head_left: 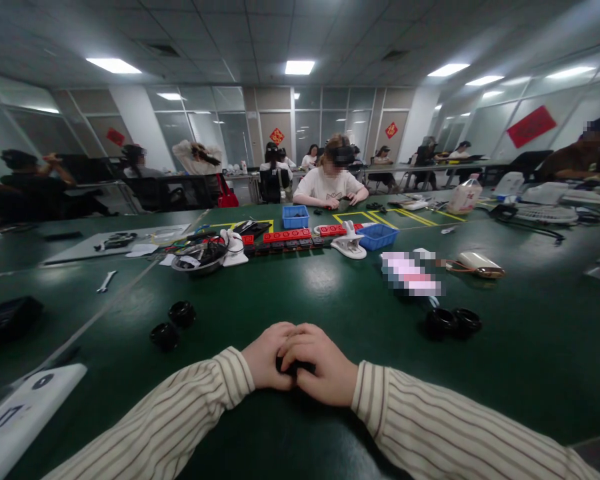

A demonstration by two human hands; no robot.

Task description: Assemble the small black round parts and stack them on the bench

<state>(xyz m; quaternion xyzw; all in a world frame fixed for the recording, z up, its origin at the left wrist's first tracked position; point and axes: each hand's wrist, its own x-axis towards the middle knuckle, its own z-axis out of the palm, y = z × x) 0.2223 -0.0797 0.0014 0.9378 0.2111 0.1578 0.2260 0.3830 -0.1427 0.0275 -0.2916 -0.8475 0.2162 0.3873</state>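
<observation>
My left hand and my right hand meet low over the green table, fingers curled and partly overlapping. Both close around a small black part, glimpsed as dark plastic between the thumbs and fingers; most of it is covered, so its exact kind does not show. To the left stand two short black ring-shaped parts, a nearer one and a farther one. Off to the right are two more such black rings, side by side, one and its neighbour.
Beyond the hands lie a metal bowl of cables, red-and-black blocks in a row, a white clip base and blue bins. A wrench and a white device are leftward. Opposite sits a person.
</observation>
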